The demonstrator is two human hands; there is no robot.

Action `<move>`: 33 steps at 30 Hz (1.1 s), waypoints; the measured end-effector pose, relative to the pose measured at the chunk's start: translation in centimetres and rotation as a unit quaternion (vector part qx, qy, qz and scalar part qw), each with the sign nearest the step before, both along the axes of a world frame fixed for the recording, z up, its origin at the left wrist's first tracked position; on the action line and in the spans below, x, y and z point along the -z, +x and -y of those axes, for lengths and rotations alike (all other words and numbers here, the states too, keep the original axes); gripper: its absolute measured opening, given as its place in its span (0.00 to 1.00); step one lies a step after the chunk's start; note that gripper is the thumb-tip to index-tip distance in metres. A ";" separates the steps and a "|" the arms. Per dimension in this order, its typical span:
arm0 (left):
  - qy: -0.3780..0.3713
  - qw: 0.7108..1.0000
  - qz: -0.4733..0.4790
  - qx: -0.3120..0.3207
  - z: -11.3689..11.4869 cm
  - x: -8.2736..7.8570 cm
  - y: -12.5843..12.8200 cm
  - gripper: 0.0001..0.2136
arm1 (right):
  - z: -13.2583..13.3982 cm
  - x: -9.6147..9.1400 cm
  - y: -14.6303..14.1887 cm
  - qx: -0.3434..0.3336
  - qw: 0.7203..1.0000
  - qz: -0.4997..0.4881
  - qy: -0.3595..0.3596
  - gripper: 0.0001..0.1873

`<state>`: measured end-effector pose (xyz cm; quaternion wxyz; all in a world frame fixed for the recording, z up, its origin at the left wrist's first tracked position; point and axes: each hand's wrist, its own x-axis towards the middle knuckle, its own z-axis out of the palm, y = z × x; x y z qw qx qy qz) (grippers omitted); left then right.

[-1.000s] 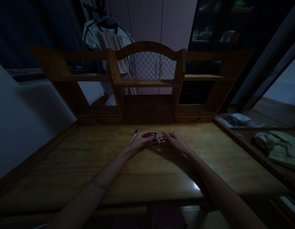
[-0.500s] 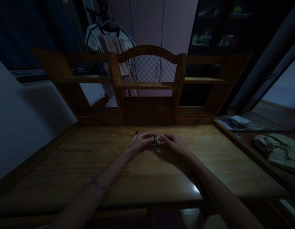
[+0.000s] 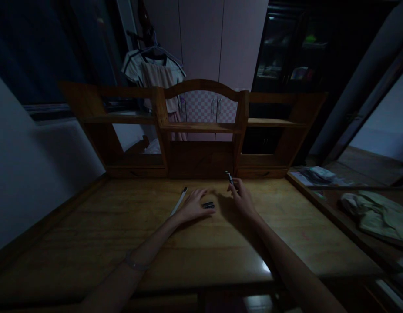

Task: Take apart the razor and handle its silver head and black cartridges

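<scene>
My right hand [image 3: 241,199] grips the dark handle of a slim, shiny, razor-like metal tool [image 3: 230,177], raised above the desk with its small head pointing away from me. Fingers and thumb spread, my left hand [image 3: 194,206] is open and holds nothing. Between its thumb and fingers lie small dark pieces [image 3: 208,204] on the desktop, perhaps blade heads, too dim to be sure. Just left of that hand is a thin white stick [image 3: 178,203] with a black end, partly hidden by the wrist.
The wooden desk [image 3: 123,234] carries a shelf unit [image 3: 201,127] along its back edge. To the right, beyond a raised wooden rim, are pale crumpled cloth [image 3: 381,213] and assorted papers [image 3: 312,174]. Clothes [image 3: 157,71] hang behind, by a pink cupboard. The room is dim.
My right hand has lifted the metal tool up and away from my left hand. My left hand has let go of it and spread its fingers beside the small dark pieces. The view has tilted upward slightly.
</scene>
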<state>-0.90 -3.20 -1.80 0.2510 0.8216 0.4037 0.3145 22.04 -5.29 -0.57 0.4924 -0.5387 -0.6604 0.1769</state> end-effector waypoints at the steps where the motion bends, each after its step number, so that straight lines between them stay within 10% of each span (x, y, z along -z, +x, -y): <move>1: 0.004 1.000 -0.024 0.006 0.3 0.0 0.0 0.38 | 0.0 0.1 0.2 0.013 1.000 -0.005 0.005 0.20; 22: -0.003 0.999 -0.024 0.024 1.7 -0.9 -0.5 0.30 | -0.9 1.8 2.0 0.116 0.993 -0.004 -0.017 0.14; 28: -0.087 0.991 0.051 0.083 2.7 -1.0 3.8 0.32 | 0.1 0.6 2.9 0.125 0.992 -0.019 -0.005 0.16; 33: -0.135 0.971 0.112 0.165 3.3 -1.7 11.4 0.30 | 3.0 -1.2 10.3 0.155 0.986 -0.057 0.018 0.21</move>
